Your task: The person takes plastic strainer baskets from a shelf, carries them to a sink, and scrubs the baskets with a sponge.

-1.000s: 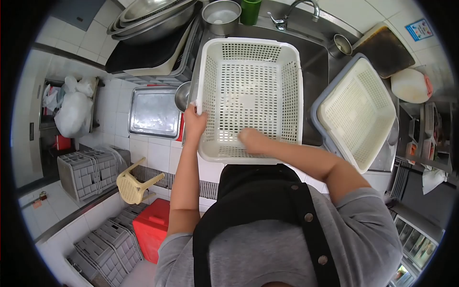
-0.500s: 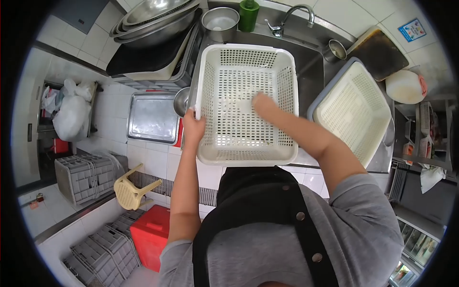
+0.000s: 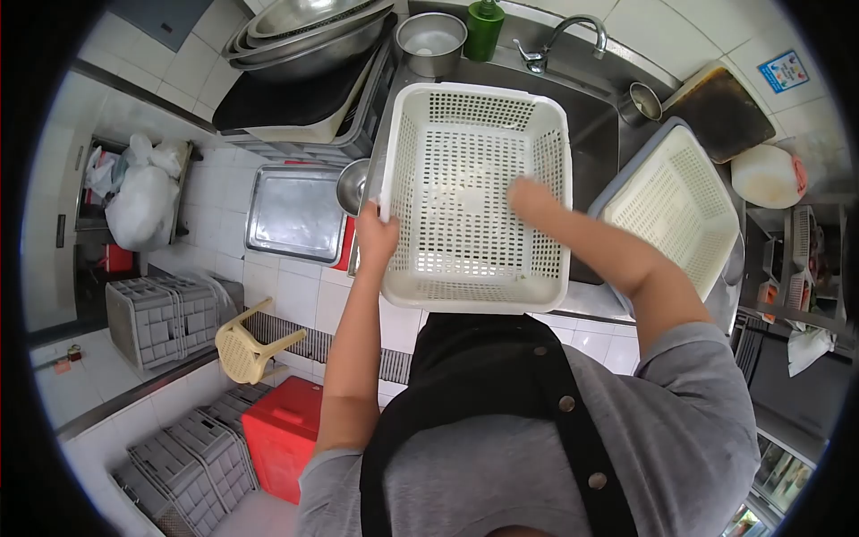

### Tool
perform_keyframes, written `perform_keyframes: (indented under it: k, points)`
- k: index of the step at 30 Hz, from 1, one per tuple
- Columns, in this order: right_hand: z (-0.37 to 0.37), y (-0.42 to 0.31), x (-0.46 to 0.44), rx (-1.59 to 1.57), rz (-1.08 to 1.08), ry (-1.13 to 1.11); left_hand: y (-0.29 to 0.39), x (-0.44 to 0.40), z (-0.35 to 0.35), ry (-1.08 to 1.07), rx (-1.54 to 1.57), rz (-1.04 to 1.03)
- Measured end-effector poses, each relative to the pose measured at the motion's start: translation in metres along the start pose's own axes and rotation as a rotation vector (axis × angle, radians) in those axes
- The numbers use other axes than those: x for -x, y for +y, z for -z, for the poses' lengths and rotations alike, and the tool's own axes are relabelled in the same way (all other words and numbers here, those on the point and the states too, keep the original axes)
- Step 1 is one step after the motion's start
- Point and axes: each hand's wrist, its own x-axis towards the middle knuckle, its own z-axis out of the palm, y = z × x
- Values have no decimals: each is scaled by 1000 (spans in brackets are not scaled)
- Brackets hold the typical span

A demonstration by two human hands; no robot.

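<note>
Steadying a white perforated basket (image 3: pixel 474 302) at the sink (image 3: pixel 592 134), one hand inside.
Left hand (image 3: pixel 377 234) grips the basket's left rim; right hand (image 3: pixel 535 202), blurred, is inside near the right wall, finger closure not determinable. Small specks lie on the basket floor. A second basket (image 3: pixel 669 201) sits tilted in a grey tub (image 3: pixel 611 192), no contents visible.

White rectangular basket (image 3: pixel 456 201), slotted walls and base, open side up, partly over sink (image 3: pixel 592 143).
</note>
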Motion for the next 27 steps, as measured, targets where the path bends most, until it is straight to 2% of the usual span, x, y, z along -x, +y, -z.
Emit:
perform_keyframes:
  k: [2, 4, 7, 10, 12, 14, 15, 17, 20, 22, 24, 26, 27]
  points:
    - [-22, -36, 39, 24, 177, -14, 1, 1, -3, 15, 29, 10]
    - [-15, -66, 69, -150, 27, -152, 8, 3, 1, 3, 27, 53]
    - [7, -83, 87, -219, 59, -515, 6, 3, 0, 3, 36, 45]
    - [36, -66, 85, -122, 159, -715, 14, 6, 1, -29, 11, 49]
    - [61, -47, 82, -18, 6, -474, 15, 8, 0, -40, -22, 18]
    - [71, -4, 61, -329, -372, -51, 16, 11, -2, -34, 4, -21]
    - [93, 11, 51, 121, -99, 107, 15, 11, -1, -48, 12, -28]
    - [87, 52, 11, 175, -266, 301, 14, 12, 2, -71, 28, -50]
    - [84, 89, -30, 16, -281, 466, 17, 17, 4, -63, 29, -79]
    - [20, 91, -68, -235, -480, 579, 27, 20, 8, -67, -22, -27]
    - [50, 34, -70, -735, -773, 561, 20, 21, 7, -45, -9, -39]
    - [-35, 45, -110, -706, -828, 552, 18, 23, 6, -30, -26, -104]
    - [-43, 35, -124, -641, -755, 535, 18, 22, 7, -20, -35, -139]
